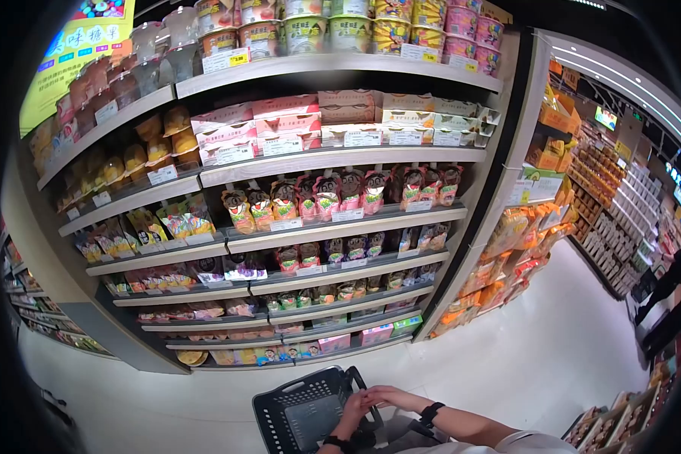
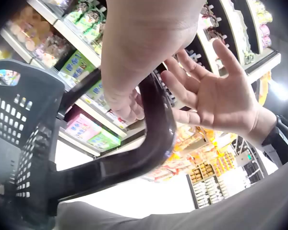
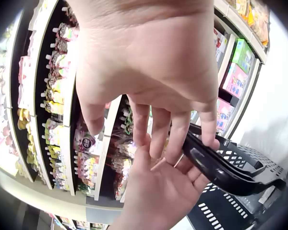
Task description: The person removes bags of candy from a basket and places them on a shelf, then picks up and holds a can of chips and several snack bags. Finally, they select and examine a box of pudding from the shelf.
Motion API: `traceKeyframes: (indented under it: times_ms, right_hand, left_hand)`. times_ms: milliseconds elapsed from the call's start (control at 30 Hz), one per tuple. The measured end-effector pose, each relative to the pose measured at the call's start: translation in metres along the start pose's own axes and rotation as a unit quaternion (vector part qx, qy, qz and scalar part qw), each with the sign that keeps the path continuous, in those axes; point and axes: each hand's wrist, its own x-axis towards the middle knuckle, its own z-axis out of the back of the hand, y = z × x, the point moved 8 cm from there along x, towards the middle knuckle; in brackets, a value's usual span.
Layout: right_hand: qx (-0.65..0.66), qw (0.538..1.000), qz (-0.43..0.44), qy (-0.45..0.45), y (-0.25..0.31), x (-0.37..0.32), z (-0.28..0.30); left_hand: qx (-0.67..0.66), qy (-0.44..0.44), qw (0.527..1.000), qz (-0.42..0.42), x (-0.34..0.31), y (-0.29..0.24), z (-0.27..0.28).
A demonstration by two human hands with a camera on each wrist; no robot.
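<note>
At the bottom of the head view, a dark perforated basket (image 1: 310, 412) has its black handle (image 1: 353, 378) raised beside the person's two hands. The left hand (image 1: 354, 408) is at the handle; in the left wrist view its fingers (image 2: 127, 106) curl beside the handle (image 2: 158, 120), partly hidden by the palm. In the right wrist view the left hand (image 3: 164, 194) lies palm up, fingers bent at the handle (image 3: 218, 167). The right hand (image 1: 392, 396) reaches over the left, its fingers (image 3: 161, 134) spread and relaxed, fingertips close to the left hand. No product is in either hand.
Tall shelves (image 1: 340, 227) of pouches, boxes and cups stand ahead. Orange snack bags (image 1: 499, 261) hang to the right. Pale floor (image 1: 530, 356) runs along an aisle, where a dark-clothed person (image 1: 662, 291) stands at far right. More racks (image 1: 628, 416) are at lower right.
</note>
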Motion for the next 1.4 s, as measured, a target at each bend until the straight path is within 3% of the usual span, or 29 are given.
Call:
traceKeyframes:
  times_ms: [33, 67, 100, 167, 200, 267, 500, 667, 767, 833, 900, 967, 1033, 1067, 1100, 1167, 1233, 1300, 1367, 1400]
  right_hand:
    - [0.010, 1.000, 0.017, -0.015, 0.004, -0.010, 0.005]
    - [0.033, 0.999, 0.019, -0.018, -0.002, -0.013, 0.017]
    - [0.055, 0.998, 0.021, -0.020, -0.009, -0.014, 0.028]
    - [0.041, 0.996, 0.020, -0.079, 0.003, -0.028, 0.041]
    - [0.046, 0.993, 0.031, -0.102, 0.010, -0.034, 0.046]
    - [0.043, 0.991, 0.040, -0.121, 0.018, -0.036, 0.060]
    - [-0.005, 0.986, 0.078, -0.147, 0.090, -0.019, 0.113]
    - [-0.007, 0.980, 0.135, -0.145, 0.183, 0.012, 0.145]
    - [0.010, 0.980, 0.158, -0.122, 0.240, 0.037, 0.158]
    - [-0.014, 0.977, 0.189, -0.098, 0.281, 0.053, 0.165]
    - [-0.046, 0.968, 0.234, -0.073, 0.339, 0.051, 0.156]
    - [-0.059, 0.958, 0.278, -0.028, 0.386, 0.060, 0.157]
    - [-0.087, 0.943, 0.321, -0.003, 0.442, 0.054, 0.150]
    - [-0.111, 0.931, 0.349, 0.007, 0.471, 0.048, 0.144]
    - [-0.134, 0.917, 0.375, 0.017, 0.499, 0.040, 0.134]
    - [-0.261, 0.854, 0.449, -0.033, 0.565, 0.004, 0.108]
    - [-0.420, 0.704, 0.557, -0.135, 0.623, -0.034, 0.083]
    - [-0.438, 0.604, 0.644, -0.170, 0.668, -0.049, 0.071]
    - [-0.456, 0.523, 0.677, -0.247, 0.701, -0.056, 0.062]
    - [-0.496, 0.418, 0.703, -0.291, 0.713, -0.060, 0.055]
  left_hand:
    - [0.066, 0.052, 0.994, -0.069, 0.017, 0.000, -0.009]
    - [-0.212, 0.054, 0.973, 0.068, 0.033, 0.026, -0.016]
    - [-0.119, -0.029, 0.988, 0.093, 0.030, 0.017, -0.016]
    - [-0.006, -0.057, 0.998, 0.039, 0.046, 0.022, 0.002]
    - [-0.003, -0.061, 0.997, 0.041, 0.047, 0.021, 0.006]
    - [0.000, -0.213, 0.977, 0.014, 0.049, 0.004, 0.027]
    - [0.020, -0.353, 0.935, 0.043, 0.053, -0.049, 0.108]
    - [0.033, -0.373, 0.925, 0.070, 0.052, -0.067, 0.183]
    - [0.091, -0.436, 0.893, 0.072, 0.031, -0.087, 0.215]
    - [0.187, -0.477, 0.855, 0.082, 0.011, -0.098, 0.236]
    - [0.288, -0.540, 0.788, 0.068, 0.000, -0.059, 0.304]
    - [0.238, -0.559, 0.783, 0.135, -0.034, -0.114, 0.250]
    - [0.284, -0.585, 0.749, 0.128, -0.048, -0.100, 0.281]
    - [0.352, -0.588, 0.717, 0.126, -0.057, -0.108, 0.281]
    - [0.339, -0.604, 0.714, 0.104, -0.064, -0.112, 0.277]
    - [0.370, -0.626, 0.675, 0.126, -0.077, -0.123, 0.273]
    - [0.367, -0.606, 0.686, 0.166, -0.080, -0.120, 0.281]
    - [0.375, -0.601, 0.686, 0.166, -0.080, -0.121, 0.290]
    - [0.381, -0.610, 0.680, 0.142, -0.079, -0.117, 0.300]
    - [0.361, -0.610, 0.687, 0.162, -0.078, -0.113, 0.304]
